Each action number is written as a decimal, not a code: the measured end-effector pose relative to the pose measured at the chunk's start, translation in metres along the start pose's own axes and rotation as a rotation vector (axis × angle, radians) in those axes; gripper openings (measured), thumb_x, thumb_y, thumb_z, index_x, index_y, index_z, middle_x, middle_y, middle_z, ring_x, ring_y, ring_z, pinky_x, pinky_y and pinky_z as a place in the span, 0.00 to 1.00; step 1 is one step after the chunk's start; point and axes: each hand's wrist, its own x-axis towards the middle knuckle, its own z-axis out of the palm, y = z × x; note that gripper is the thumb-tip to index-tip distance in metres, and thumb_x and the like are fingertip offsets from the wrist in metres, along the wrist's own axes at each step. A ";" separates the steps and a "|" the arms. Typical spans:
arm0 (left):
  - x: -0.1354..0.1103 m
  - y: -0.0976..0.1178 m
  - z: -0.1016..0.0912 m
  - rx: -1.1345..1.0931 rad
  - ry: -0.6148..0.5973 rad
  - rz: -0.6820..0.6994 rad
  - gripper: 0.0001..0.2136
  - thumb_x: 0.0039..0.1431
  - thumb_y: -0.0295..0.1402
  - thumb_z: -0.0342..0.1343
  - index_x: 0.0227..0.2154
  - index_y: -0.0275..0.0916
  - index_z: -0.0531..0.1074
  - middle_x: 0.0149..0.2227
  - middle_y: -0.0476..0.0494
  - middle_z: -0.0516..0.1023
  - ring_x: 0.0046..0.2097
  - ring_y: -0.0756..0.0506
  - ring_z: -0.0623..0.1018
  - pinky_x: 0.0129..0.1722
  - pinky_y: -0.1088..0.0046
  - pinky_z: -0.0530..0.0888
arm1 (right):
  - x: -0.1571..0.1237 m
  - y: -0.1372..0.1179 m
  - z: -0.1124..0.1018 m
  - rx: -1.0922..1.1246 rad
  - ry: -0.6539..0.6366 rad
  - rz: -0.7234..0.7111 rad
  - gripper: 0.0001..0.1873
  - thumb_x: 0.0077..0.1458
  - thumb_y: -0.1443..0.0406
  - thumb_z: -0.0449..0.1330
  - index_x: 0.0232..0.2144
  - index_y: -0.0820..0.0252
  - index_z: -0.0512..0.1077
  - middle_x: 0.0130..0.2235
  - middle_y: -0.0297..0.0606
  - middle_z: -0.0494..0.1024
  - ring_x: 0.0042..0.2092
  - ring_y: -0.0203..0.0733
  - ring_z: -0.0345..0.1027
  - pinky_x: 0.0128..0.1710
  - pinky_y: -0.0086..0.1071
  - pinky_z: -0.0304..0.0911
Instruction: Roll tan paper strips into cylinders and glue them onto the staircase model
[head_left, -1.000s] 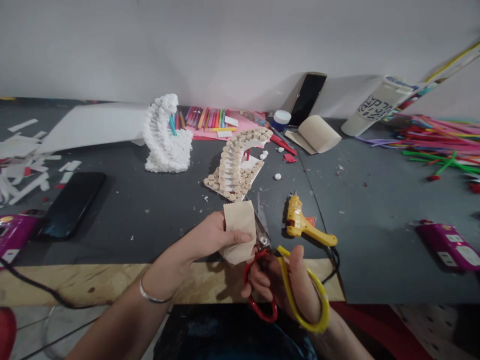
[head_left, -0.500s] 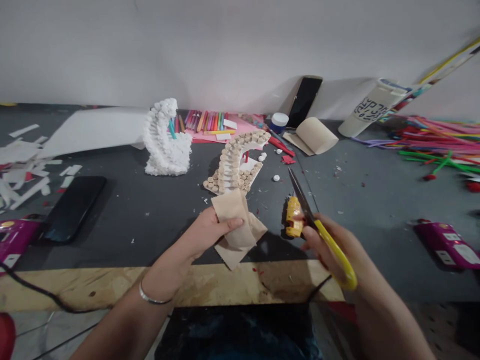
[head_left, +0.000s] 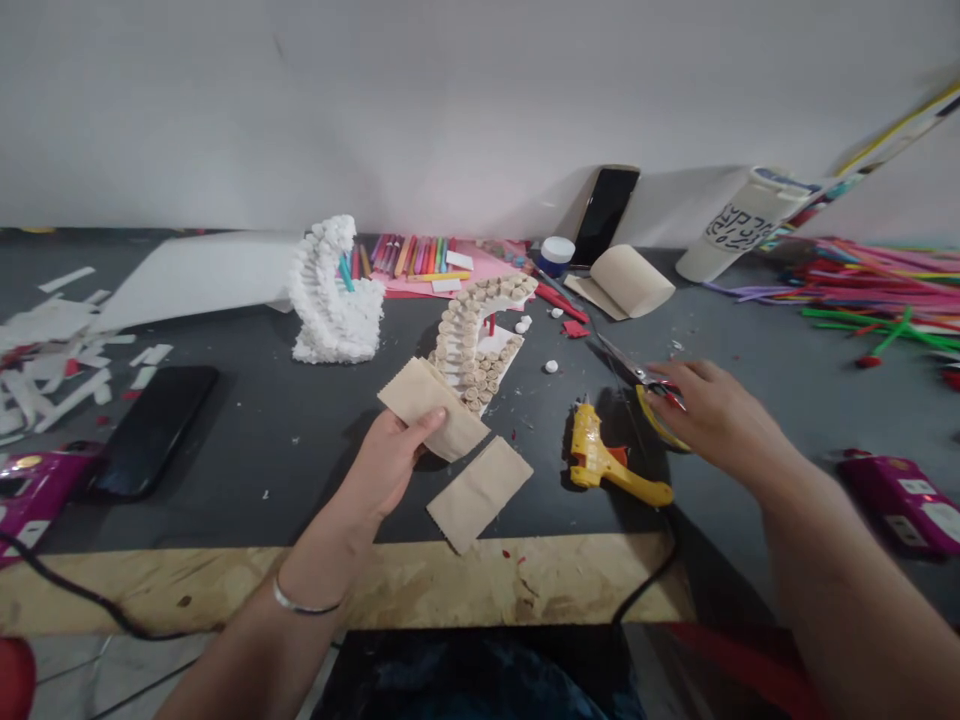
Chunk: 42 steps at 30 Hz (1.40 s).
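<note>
Grey mat [head_left: 247, 470] front edge lies just below a loose paper piece [head_left: 480, 508]. A second paper piece [head_left: 431, 408] is grasped by the left hand [head_left: 390, 465]. Scissors [head_left: 637, 370] are touched by the right hand [head_left: 712, 415], grip unconfirmed.

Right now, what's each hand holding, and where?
Left hand pinches a tan zigzag-edged kraft paper piece by its lower edge. Right hand's fingers rest on the handles of red-and-yellow scissors; whether they grip cannot be told.

— What's on the surface [head_left: 247, 520]?
— Dark grey matting, with a wooden edge [head_left: 337, 590] at the front.
— Lying on it?
— A yellow glue gun [head_left: 607, 465], a black phone [head_left: 154, 430], a cut piece of kraft paper [head_left: 480, 495], white paper strips [head_left: 60, 350].
</note>
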 end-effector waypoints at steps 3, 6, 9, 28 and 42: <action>0.001 -0.001 0.000 0.031 0.033 -0.015 0.21 0.48 0.37 0.68 0.45 0.34 0.77 0.46 0.37 0.81 0.50 0.38 0.78 0.52 0.61 0.74 | -0.006 -0.059 0.004 0.201 -0.013 -0.117 0.12 0.61 0.62 0.56 0.45 0.59 0.73 0.41 0.45 0.76 0.42 0.47 0.72 0.42 0.39 0.66; 0.000 0.000 0.002 0.068 0.019 0.015 0.20 0.49 0.39 0.68 0.45 0.35 0.77 0.46 0.38 0.81 0.48 0.39 0.79 0.50 0.63 0.75 | -0.012 -0.119 0.020 0.369 -0.207 -0.443 0.12 0.60 0.66 0.58 0.46 0.59 0.73 0.45 0.44 0.76 0.46 0.47 0.69 0.48 0.40 0.65; 0.000 0.005 -0.002 0.176 0.011 0.095 0.22 0.50 0.41 0.66 0.47 0.37 0.75 0.47 0.40 0.81 0.48 0.39 0.79 0.50 0.64 0.74 | -0.014 -0.148 0.032 0.285 -0.332 -0.442 0.08 0.57 0.70 0.60 0.41 0.62 0.74 0.41 0.45 0.75 0.43 0.49 0.66 0.44 0.42 0.65; -0.016 0.035 -0.001 0.977 -0.161 0.371 0.24 0.57 0.46 0.58 0.54 0.39 0.68 0.52 0.36 0.75 0.46 0.40 0.77 0.43 0.66 0.74 | -0.011 -0.143 0.021 1.042 -0.286 0.130 0.13 0.60 0.55 0.57 0.34 0.58 0.74 0.32 0.34 0.76 0.34 0.37 0.68 0.32 0.30 0.61; -0.001 0.044 -0.041 1.141 0.097 0.305 0.12 0.55 0.41 0.59 0.41 0.43 0.76 0.42 0.44 0.81 0.43 0.39 0.77 0.45 0.65 0.72 | -0.018 -0.139 0.031 1.324 -0.192 0.264 0.14 0.60 0.54 0.57 0.32 0.58 0.67 0.23 0.27 0.66 0.23 0.31 0.58 0.23 0.26 0.57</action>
